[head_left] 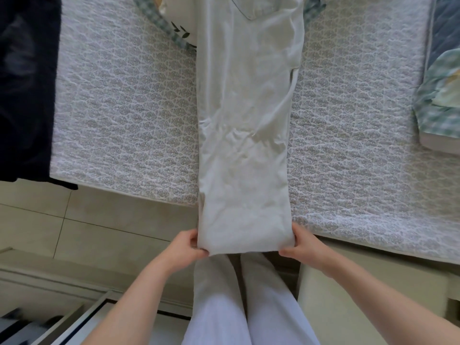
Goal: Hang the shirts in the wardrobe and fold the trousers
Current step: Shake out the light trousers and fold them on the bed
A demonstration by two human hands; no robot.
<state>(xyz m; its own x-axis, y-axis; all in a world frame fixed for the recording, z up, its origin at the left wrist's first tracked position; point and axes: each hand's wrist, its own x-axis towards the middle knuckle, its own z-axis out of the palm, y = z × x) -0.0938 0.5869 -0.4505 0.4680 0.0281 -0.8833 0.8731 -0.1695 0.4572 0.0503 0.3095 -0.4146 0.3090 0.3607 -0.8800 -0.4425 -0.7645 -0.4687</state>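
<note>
A pair of pale grey-white trousers (245, 125) lies lengthwise across the patterned bed (124, 115), legs stacked one on the other, with a back pocket showing at the far end. The leg ends hang past the bed's near edge. My left hand (186, 247) pinches the left corner of the leg ends. My right hand (302, 245) pinches the right corner. The hem is lifted slightly off the bed between both hands.
A dark navy garment (25, 90) lies at the bed's left end. A green checked pillow (161, 23) sits at the far side, and folded green bedding (438, 95) at the right. Tiled floor (94, 225) is below, with an open drawer (62, 324) at the lower left.
</note>
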